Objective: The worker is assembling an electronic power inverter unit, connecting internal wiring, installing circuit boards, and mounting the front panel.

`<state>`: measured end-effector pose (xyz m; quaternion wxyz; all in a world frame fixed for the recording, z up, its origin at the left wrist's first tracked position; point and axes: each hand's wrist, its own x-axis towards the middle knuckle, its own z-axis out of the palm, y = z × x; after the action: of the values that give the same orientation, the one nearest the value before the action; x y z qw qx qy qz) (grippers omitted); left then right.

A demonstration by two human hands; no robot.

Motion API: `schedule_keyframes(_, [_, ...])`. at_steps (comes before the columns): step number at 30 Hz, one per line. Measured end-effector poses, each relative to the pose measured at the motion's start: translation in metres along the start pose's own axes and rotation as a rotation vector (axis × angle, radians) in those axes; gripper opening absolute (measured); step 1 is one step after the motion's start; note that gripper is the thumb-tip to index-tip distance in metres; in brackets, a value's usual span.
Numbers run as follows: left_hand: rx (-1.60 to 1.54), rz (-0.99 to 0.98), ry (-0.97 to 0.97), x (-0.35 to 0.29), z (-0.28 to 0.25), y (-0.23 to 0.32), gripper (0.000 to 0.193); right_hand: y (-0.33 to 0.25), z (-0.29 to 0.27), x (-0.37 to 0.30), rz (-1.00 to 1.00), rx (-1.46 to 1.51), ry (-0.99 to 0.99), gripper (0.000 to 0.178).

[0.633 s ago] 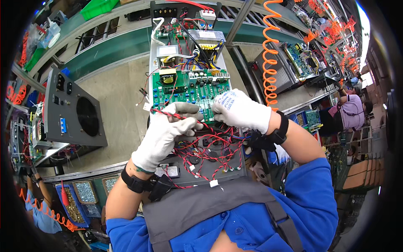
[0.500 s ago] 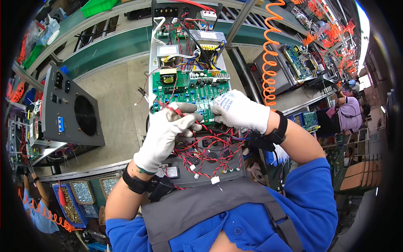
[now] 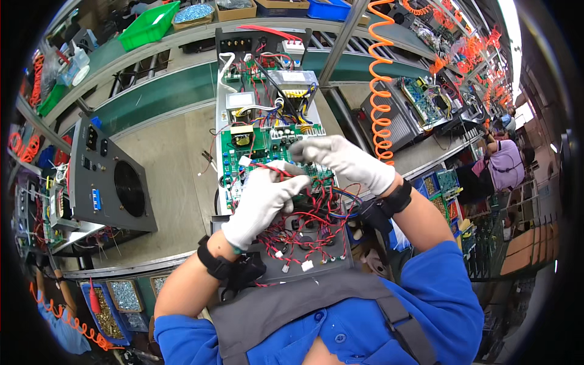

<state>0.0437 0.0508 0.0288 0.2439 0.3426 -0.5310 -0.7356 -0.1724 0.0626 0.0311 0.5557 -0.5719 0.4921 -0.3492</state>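
My left hand (image 3: 267, 198), in a white glove with grey fingertips, is closed round a red-and-black twisted wire lead. The lead's white plug (image 3: 244, 161) sticks out past the fingers, over the green circuit board (image 3: 234, 173). My right hand (image 3: 350, 163), gloved alike, is raised over the board's right part. Its fingers stretch leftward, with nothing visible in them. Below both hands lies a tangle of red and black wires (image 3: 304, 234) with several white plugs, on a dark grey panel (image 3: 331, 267). Transformers (image 3: 240, 100) and more wiring sit in the chassis beyond the board.
A grey cabinet with a fan (image 3: 112, 176) stands on the bench at left. An orange coiled hose (image 3: 381, 97) hangs at right, before another open unit (image 3: 420, 100). Trays of small parts (image 3: 109, 310) line the near left edge. A co-worker in purple (image 3: 506, 164) is far right.
The right hand has lifted away from the board, and its fingers have straightened leftward. The left hand has moved right, and the white plug now shows beyond its fingers. The view has shifted slightly.
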Motion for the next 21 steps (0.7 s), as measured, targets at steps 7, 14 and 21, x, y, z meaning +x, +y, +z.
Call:
schedule_keyframes(7, [0.348,0.117,-0.157,0.012,0.022,0.014,0.024,-0.044,0.03,-0.009,-0.095,-0.084,0.101,0.017])
schedule_keyframes(14, [-0.057,0.198,0.225,0.01,-0.008,-0.002,0.038,-0.033,0.013,-0.021,0.057,-0.039,0.309,0.018])
schedule_keyframes(21, [-0.074,0.162,0.123,0.016,-0.005,-0.002,0.021,-0.038,0.024,-0.017,-0.069,-0.464,0.21,0.016])
